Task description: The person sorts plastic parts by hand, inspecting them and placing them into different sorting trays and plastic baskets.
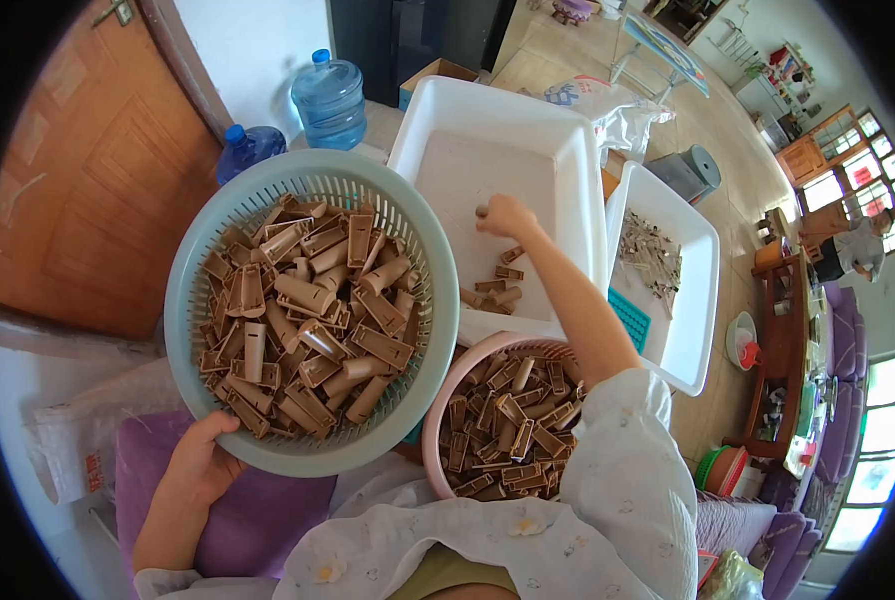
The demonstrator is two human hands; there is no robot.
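Note:
My left hand (208,452) grips the near-left rim of a pale green plastic colander basket (190,220), the thumb over the edge. The basket is tilted toward me and heaped with brown plastic casings (313,290), half-round and hollow. Over the white tub (578,215), my right hand (506,217) is closed, and a small brownish end pokes out at its fingertips. It looks like one of the brown casings, mostly hidden by the fingers. Several loose brown casings (493,290) lie in the tub's near end, below that hand.
A pink basket (436,425) full of brown casings stands under my right arm. Right of the tub, a second white tub (703,310) holds small thin parts and a teal grid tray (630,318). Blue water jugs (330,100) stand behind the green basket; a wooden door (98,190) is at left.

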